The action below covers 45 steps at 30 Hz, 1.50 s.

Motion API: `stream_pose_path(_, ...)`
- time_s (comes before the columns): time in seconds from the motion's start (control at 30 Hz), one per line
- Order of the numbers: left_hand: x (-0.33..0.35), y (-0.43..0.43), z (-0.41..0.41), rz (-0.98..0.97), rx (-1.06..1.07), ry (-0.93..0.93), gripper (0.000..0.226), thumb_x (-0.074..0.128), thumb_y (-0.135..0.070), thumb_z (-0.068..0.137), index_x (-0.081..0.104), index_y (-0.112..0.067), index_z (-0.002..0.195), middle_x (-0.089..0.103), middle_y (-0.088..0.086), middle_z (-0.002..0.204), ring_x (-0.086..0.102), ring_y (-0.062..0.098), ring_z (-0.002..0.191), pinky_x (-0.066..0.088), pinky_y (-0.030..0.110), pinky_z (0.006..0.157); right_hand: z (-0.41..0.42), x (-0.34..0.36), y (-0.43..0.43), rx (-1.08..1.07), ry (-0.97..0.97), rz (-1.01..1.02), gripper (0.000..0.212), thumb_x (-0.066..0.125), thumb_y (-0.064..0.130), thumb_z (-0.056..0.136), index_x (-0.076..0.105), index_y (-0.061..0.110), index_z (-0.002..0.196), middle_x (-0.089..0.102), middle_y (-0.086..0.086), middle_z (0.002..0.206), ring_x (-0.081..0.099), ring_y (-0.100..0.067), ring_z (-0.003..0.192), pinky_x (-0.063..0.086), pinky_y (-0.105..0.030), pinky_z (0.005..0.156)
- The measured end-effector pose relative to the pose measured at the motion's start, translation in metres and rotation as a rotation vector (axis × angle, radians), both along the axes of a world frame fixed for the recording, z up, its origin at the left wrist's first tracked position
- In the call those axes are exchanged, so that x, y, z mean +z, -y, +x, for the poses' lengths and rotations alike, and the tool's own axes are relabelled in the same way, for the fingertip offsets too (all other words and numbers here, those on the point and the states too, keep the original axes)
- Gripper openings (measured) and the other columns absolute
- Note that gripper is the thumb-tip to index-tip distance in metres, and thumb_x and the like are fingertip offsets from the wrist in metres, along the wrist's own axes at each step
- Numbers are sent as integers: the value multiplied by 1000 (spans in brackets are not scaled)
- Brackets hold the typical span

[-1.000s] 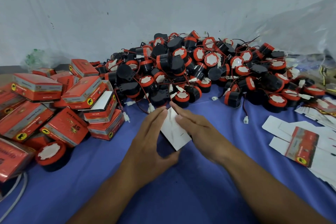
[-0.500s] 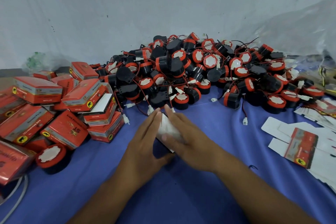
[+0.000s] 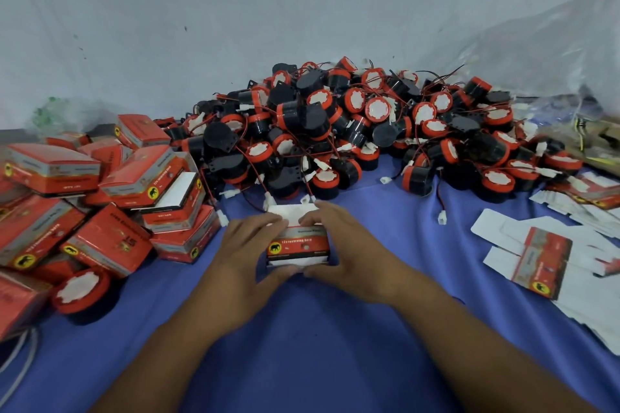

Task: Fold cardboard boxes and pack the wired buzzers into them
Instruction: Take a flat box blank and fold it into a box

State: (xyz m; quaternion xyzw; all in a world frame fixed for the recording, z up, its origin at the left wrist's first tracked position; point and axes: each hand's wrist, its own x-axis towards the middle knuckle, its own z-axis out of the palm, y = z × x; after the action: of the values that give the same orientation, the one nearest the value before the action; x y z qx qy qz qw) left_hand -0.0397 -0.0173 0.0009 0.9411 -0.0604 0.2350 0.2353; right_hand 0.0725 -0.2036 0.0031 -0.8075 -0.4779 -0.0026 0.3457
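Head view, both hands (image 3: 241,258) (image 3: 352,251) apparently gripping box (image 3: 298,243)

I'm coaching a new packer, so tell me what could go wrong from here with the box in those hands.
The left hand and right hand grip the box from both ends; the thin cardboard may buckle or fold crooked. Just behind the box lie white plugs on loose wires, which could get trapped under a flap. The buzzers sit heaped with tangled wires, so pulling one may drag others along.
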Motion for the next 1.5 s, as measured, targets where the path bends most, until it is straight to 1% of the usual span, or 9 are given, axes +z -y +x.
stream_pose_path(0.13,-3,-11,2,-57,-15,-25,67,60,-59,88,55,-13,137,47,-12,134,41,6,126,18,2,106,6,-1,6,63,-27,-47,64,76,38,87,46,25,142,46,9,141,32,-6,137,29,-23,114)
stream_pose_path(0.23,-6,-25,1,-104,-74,-139,61,60,-50,88,43,-33,144,39,-30,138,34,-18,126,24,2,103,10,-2,11,35,-64,-46,69,74,35,90,41,24,149,35,9,154,26,-1,143,24,-18,117)
stream_pose_path(0.47,-9,-21,1,-406,-57,-173,55,67,-48,86,49,-36,137,59,-17,126,60,6,112,51,27,91,2,4,2,-160,-142,204,28,76,33,88,54,42,102,52,20,108,53,1,97,45,-10,75)
stream_pose_path(0.6,-6,-12,3,-506,-125,-180,44,62,-34,95,52,-36,137,64,-22,125,61,-1,114,48,11,87,-4,1,-3,-157,-169,308,20,79,23,86,65,25,102,60,10,105,59,-5,94,50,-18,79)
stream_pose_path(0.83,-10,-15,5,-569,-112,-189,40,65,-34,91,58,-33,130,68,-21,117,65,0,108,50,11,81,-6,1,-6,-131,-187,369,14,75,16,89,61,17,88,63,8,110,60,-6,106,51,-27,94)
stream_pose_path(1.13,-8,-18,5,-529,-112,-210,39,64,-42,91,58,-41,130,67,-23,117,64,-1,107,50,12,81,-9,-2,-10,-153,-243,331,19,64,13,95,49,17,84,62,4,116,60,-12,103,48,-18,65)
stream_pose_path(1.33,-7,-22,4,-501,-111,-252,56,63,-39,92,48,-30,145,63,-10,129,60,8,119,50,36,101,-7,-1,-7,-145,-288,364,18,70,14,92,55,17,82,63,8,114,59,-5,104,45,-15,70)
stream_pose_path(1.43,-5,-22,3,-425,-153,-262,51,60,-37,95,48,-33,143,62,-6,123,60,13,114,50,36,97,-1,8,2,-56,-286,287,18,74,17,89,60,24,99,54,20,126,54,-1,113,45,-19,80)
stream_pose_path(1.5,-5,-21,3,-380,-174,-268,48,59,-37,95,49,-31,142,61,-5,116,60,13,108,49,35,94,3,17,11,26,-212,198,52,75,23,90,49,38,133,41,27,145,40,1,132,40,-22,99)
